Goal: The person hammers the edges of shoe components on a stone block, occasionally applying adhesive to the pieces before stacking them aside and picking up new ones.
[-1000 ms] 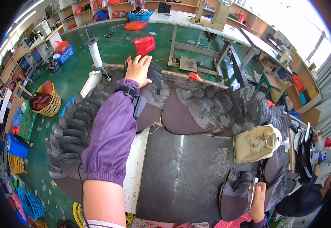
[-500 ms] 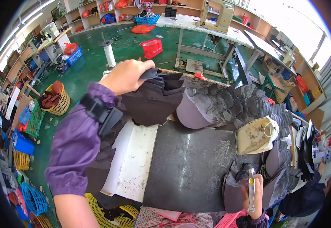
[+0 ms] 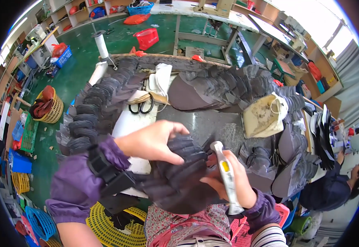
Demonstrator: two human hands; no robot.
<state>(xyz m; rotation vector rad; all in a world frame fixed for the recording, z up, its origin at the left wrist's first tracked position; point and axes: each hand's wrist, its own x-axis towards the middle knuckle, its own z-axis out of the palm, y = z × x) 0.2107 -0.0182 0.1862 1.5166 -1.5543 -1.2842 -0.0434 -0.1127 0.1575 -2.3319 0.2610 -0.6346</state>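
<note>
Head view, stack (image 3: pixel 181 175), basket (image 3: pixel 57 112) of brown pieces (image 3: pixel 40 108)

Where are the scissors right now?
In the head view, a little left of centre: the scissors lie beyond the left hand, just nearer the person than the white pieces.

Red bin (image 3: pixel 146 39) on green floor (image 3: pixel 77 47). Yellow basket (image 3: pixel 56 112) holding brown pieces (image 3: pixel 40 109), at left. Grey curtain (image 3: pixel 355 84), far right.
</note>
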